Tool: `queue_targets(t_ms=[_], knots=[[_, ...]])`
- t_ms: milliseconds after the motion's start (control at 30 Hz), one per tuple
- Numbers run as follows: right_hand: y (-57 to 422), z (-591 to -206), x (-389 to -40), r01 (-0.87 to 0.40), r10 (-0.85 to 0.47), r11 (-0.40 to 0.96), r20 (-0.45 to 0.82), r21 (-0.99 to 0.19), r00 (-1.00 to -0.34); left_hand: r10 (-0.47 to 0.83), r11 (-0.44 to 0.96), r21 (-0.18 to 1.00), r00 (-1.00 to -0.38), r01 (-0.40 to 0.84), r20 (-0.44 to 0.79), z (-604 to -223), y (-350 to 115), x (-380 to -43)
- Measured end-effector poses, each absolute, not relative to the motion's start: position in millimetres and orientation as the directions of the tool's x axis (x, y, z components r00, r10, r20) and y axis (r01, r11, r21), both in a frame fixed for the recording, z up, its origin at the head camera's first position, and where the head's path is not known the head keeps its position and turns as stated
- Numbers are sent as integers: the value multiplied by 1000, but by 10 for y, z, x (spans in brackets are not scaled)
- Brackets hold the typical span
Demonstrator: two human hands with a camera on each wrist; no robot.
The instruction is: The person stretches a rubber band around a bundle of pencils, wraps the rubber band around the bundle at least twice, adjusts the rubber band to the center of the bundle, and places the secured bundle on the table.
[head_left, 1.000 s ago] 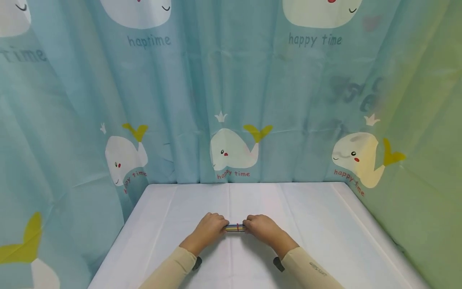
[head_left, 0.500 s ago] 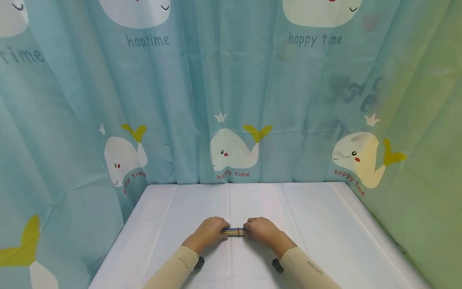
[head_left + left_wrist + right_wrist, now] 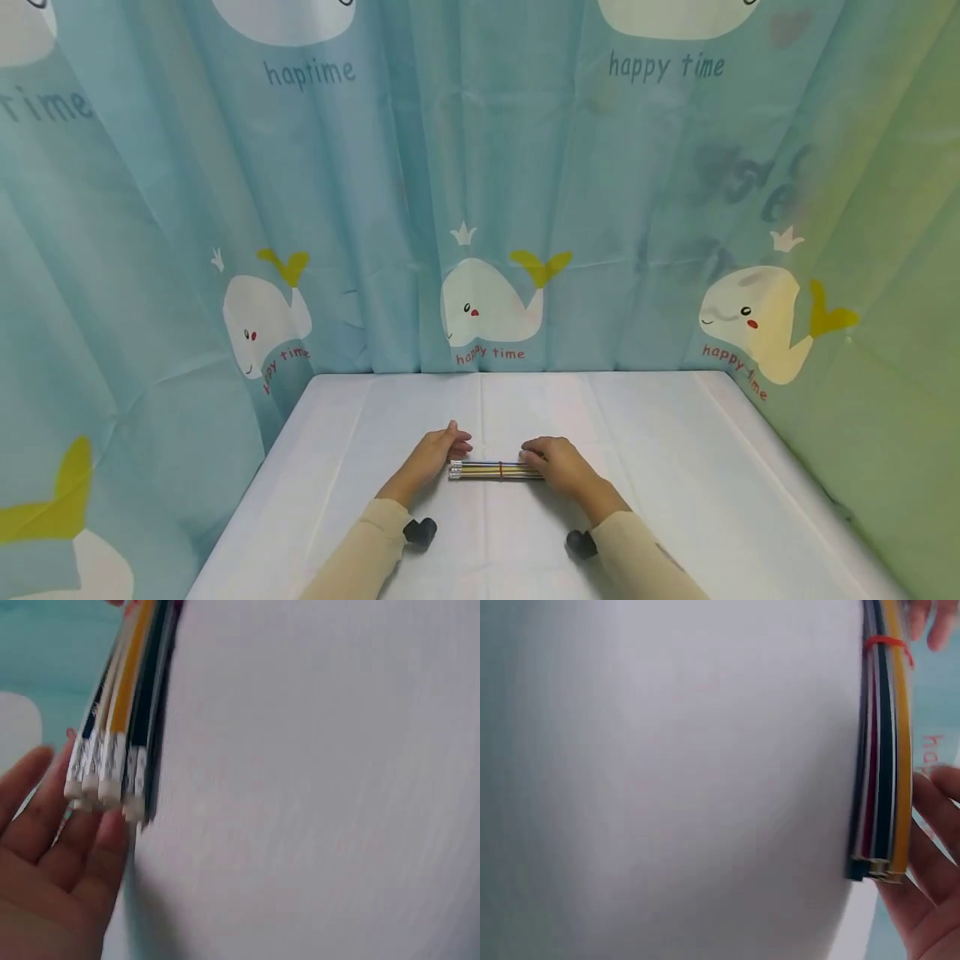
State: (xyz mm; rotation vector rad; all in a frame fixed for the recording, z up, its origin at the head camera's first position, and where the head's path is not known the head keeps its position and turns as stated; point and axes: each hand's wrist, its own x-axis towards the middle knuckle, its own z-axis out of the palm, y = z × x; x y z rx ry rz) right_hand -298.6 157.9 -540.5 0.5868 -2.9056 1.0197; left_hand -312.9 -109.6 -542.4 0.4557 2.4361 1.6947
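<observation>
A bundle of pencils (image 3: 483, 472), tied with a red band (image 3: 501, 469), lies crosswise on the white-covered table (image 3: 480, 550). White erasers in silvery ferrules (image 3: 109, 780) form its left end. My left hand (image 3: 435, 450) is just beyond that end, fingers loosely spread and thumb raised. In the left wrist view the fingers are beside the erasers without curling round them. My right hand (image 3: 562, 467) hovers over or touches the bundle's right end, hiding it from the head view. In the right wrist view, its relaxed fingers (image 3: 934, 817) lie behind the flat pencil ends; contact is hard to tell.
A blue-green curtain (image 3: 405, 183) printed with whales hangs along the table's far edge and left side. Yellow-green curtain (image 3: 892, 333) borders the right. Black wrist cameras (image 3: 420, 533) sit under both forearms.
My left hand has let go of the bundle and moved slightly away, thumb lifting, so the eraser ends now show. My right hand has shifted slightly right. The head view has tilted a little.
</observation>
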Motion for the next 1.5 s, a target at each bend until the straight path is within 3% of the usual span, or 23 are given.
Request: queue_targets(t_ms=[167, 233, 333, 433, 600, 867, 1100, 1367, 1500], knots=[[1610, -5457, -2983, -200, -122, 493, 160, -847, -980, 239, -123, 992, -971, -22, 8, -5439, -1097, -3072], [1617, -5476, -2993, -187, -107, 361, 159, -914, -981, 223, -281, 958, -975, -53, 11, -5450, -1095, -3041], [1623, -5506, -3010, -140, -133, 164, 119, -977, -984, 214, -385, 921, -977, -63, 23, -5476, -1079, -3004], [1618, -5527, -3012, -51, -154, 23, 47, -998, -987, 206, -391, 917, -979, -74, 9, -5506, -1050, -2987], [1591, -5555, -2982, -15, -176, -53, 24, -999, -984, 196, -418, 905, -980, -75, 10, -5542, -996, -2963], [1486, -5551, -2943, 37, -129, 10, -38, -999, -991, 180, -453, 891, -982, -37, 51, -5547, -949, -2945], [1455, -5554, -2957, 72, -76, 92, -79, -993, -994, 281, -211, 977, -960, -41, 21, -5510, -929, -2968], [1585, -5557, -2910, 17, -91, -109, -7, -994, -996, 219, -213, 975, -976, -56, -8, -5528, -1002, -2932], [1586, -5555, -2848, 19, -85, -104, -10, -994, -996, 156, -290, 956, -988, -38, 8, -5535, -978, -2915]])
